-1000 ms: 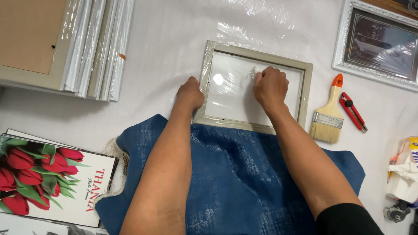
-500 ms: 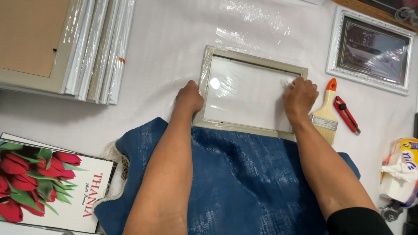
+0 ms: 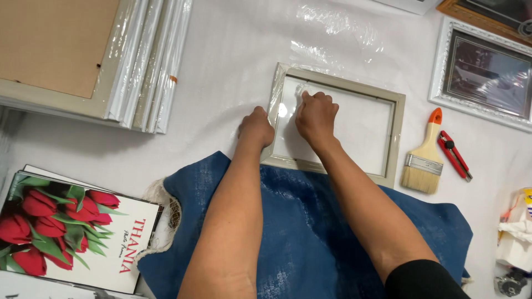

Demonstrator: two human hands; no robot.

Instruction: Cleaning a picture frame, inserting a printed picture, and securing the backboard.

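Two bare hands work on a beige picture frame (image 3: pixel 394 133) lying flat at upper centre, its long axis running left to right and dipping slightly toward the right of the frame. The frame is pale, rectangular and partly sheathed in clear plastic wrap (image 3: pixel 277 91). The left hand (image 3: pixel 256 128) rests curled against its left edge; the right hand (image 3: pixel 316 113), fingers bent, presses a small white wad on the glass.
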